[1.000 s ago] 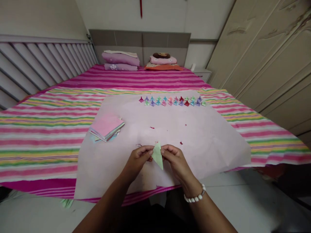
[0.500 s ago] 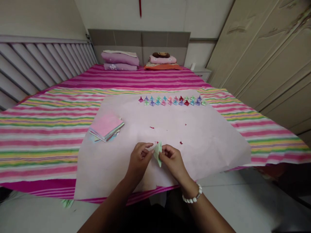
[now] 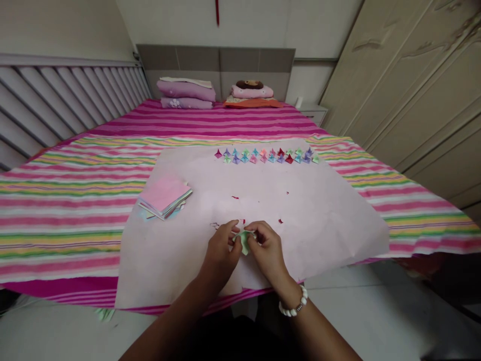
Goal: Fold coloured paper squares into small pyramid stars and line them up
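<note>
A small piece of light green origami paper (image 3: pixel 244 243) is pinched between my two hands, just above the near part of a large pale sheet (image 3: pixel 323 220). My left hand (image 3: pixel 222 248) grips its left edge with thumb and fingers. On the other side my right hand (image 3: pixel 266 245), with a white beaded bracelet (image 3: pixel 293 307) at the wrist, holds the right edge. The fingers cover part of the paper's folds. Just beyond my hands lie small red paper scraps (image 3: pixel 280 221).
Two rows of small folded paper pieces (image 3: pixel 271 158) in several colours stand along the sheet's far edge. At the left is a stack of square paper (image 3: pixel 165 194), pink on top. The sheet lies on a striped bed (image 3: pixel 67 205); folded bedding (image 3: pixel 187 93) sits by the headboard.
The green paper has turned from nearly edge-on to showing a broader face. My left hand has moved right and closed on its left side; my right hand still holds it.
</note>
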`<state>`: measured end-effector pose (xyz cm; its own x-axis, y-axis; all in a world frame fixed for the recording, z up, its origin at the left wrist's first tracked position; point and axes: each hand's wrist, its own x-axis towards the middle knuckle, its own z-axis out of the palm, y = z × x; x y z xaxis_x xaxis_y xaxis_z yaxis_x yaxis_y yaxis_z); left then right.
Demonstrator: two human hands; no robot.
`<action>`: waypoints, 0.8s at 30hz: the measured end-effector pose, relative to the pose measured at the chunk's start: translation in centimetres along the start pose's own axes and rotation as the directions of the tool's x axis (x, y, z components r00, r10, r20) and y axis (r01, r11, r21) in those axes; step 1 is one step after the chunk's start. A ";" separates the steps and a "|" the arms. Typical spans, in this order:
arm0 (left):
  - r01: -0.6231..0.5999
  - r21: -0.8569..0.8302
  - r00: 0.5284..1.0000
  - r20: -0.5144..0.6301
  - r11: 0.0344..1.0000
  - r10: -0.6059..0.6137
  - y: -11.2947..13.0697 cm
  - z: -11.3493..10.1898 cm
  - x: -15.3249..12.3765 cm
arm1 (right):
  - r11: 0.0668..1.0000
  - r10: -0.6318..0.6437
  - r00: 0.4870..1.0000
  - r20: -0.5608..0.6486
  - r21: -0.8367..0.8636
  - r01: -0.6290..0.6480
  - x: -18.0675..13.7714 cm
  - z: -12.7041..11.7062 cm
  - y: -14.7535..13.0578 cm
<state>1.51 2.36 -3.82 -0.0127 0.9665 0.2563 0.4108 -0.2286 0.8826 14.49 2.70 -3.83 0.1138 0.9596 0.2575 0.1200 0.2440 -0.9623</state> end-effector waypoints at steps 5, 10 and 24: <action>0.110 -0.051 0.990 0.091 0.993 -0.105 0.5 -0.8 0.2 | 0.926 0.268 0.963 0.030 0.266 -0.267 0.5 -0.2 0.5; -0.147 0.012 0.982 0.125 0.989 0.144 0.2 -1.7 0.6 | 0.892 0.328 0.944 0.035 0.318 -0.322 0.8 -0.6 0.6; -0.321 0.197 0.941 -0.040 0.926 0.335 -0.4 -1.9 0.7 | 0.870 0.351 0.934 0.073 0.343 -0.354 0.9 -0.6 0.3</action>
<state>-0.34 2.93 -3.22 0.0889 0.8286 0.5528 0.5642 -0.4993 0.6576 15.23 3.57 -3.85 0.0765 0.9917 -0.1036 -0.2738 -0.0790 -0.9585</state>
